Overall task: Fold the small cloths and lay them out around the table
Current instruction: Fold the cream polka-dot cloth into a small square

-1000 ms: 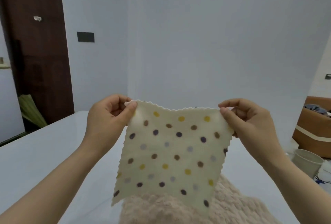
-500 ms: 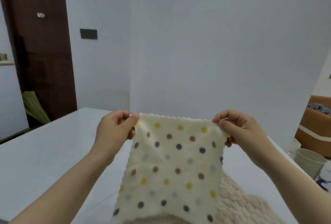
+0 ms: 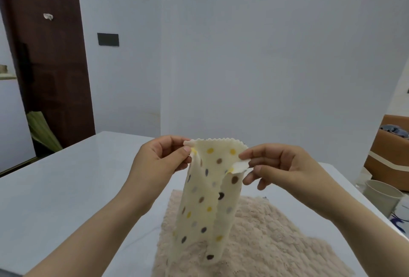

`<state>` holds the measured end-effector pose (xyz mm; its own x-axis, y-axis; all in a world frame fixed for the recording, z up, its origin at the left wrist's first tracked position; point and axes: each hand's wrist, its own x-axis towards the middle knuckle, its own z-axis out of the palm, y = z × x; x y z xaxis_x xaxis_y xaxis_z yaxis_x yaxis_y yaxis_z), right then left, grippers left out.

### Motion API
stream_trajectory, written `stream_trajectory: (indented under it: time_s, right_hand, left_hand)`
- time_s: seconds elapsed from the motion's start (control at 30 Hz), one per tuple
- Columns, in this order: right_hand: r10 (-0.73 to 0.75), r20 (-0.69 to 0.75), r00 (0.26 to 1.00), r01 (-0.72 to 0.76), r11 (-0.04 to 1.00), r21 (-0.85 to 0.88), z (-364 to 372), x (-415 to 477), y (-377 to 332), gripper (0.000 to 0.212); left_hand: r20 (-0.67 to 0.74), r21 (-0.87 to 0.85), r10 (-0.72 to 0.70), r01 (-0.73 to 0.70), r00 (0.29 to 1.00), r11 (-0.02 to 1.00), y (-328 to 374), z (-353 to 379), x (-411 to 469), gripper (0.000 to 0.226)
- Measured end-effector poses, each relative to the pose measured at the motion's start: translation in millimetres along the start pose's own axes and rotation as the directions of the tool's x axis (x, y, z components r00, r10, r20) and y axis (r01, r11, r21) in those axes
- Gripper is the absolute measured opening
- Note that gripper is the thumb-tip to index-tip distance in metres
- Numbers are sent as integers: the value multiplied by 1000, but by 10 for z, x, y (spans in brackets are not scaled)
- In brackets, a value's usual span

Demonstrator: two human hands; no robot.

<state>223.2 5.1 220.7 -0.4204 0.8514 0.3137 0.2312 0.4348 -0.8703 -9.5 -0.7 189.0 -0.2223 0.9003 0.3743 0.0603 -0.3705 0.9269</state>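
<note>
Hanging in the air above the table, the cloth is cream with yellow, brown, grey and purple dots and a scalloped edge. The left hand pinches its upper left corner between thumb and fingers. The right hand pinches the upper right corner, which curls toward the camera, so the cloth bows into a loose vertical fold with its right edge turned inward. The two hands are near each other, not touching. The cloth's lower end drops down in front of a fluffy beige towel that lies on the white table. A pale cup stands beyond the table's right edge, near a brown box. A dark door stands at the far left.
</note>
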Motion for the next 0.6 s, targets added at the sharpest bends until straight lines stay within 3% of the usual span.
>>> stream_trajectory:
  time_s: [0.17,0.33,0.6]
  right_hand:
    - [-97,-72,993,90,991,-99,111,-34,-82,5]
    - [-245,-140,959,188,925,-330,237,-95,-139,10]
    - [-196,-68,978,186,974,-125,302,-149,-231,11]
  left_hand:
    - [11,15,0,0,1000,1000,65,68,-95,6]
    - [92,18,9,-10,996,1000,142,151,-210,10]
    - [181,-36,59,-53,982,998,281,205,-378,11]
